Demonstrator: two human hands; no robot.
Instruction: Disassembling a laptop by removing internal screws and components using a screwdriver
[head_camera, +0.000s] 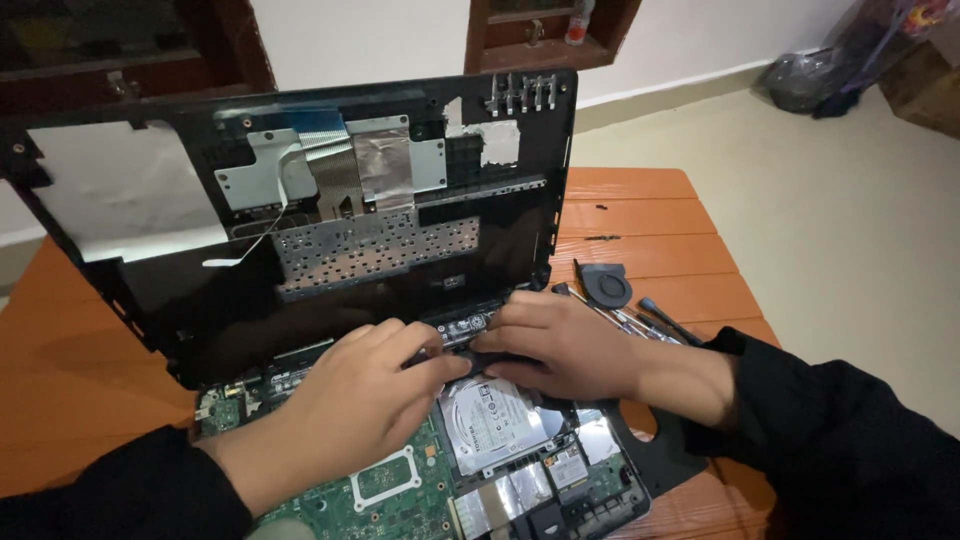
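Hands worked at centre frame: left hand (365, 385) and right hand (560, 345), fingers curled, pressed on a small black strip-shaped part (465, 330) above the green laptop circuit board (385, 490). Part judged light, brittle; grip by edges. Black fan (605, 285) lay at two o'clock on the orange slatted desk (640, 215).

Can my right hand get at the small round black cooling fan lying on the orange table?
Probably yes. The small round black cooling fan lies uncovered on the orange table, just beyond the right hand, with only loose screwdrivers beside it.
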